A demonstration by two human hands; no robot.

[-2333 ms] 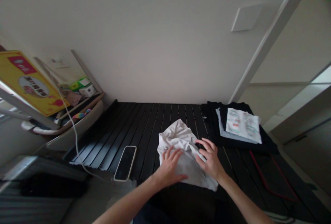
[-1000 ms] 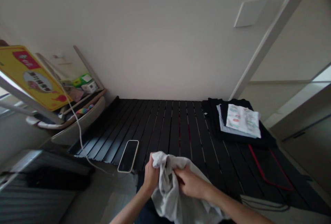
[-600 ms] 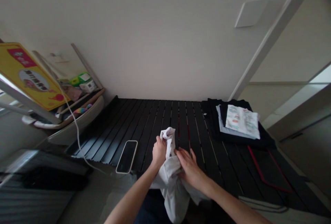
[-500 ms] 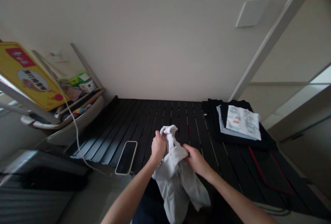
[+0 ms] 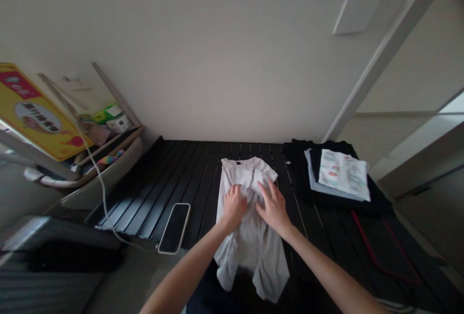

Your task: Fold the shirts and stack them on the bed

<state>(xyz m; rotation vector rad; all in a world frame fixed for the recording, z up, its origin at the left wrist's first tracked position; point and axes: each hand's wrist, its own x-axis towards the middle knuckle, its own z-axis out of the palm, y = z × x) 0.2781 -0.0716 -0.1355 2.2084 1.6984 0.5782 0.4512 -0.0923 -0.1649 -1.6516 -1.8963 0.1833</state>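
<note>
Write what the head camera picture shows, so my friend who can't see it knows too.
The left hand and right hand press on a pale T-shirt spread out on a black slatted surface. A phone lies to the shirt's left, and a folded patterned cloth sits on dark folded clothes to its right.

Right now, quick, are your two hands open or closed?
Left hand: open, resting on the white T-shirt, not gripping.
Right hand: open, also resting on the white T-shirt, not gripping.
</note>
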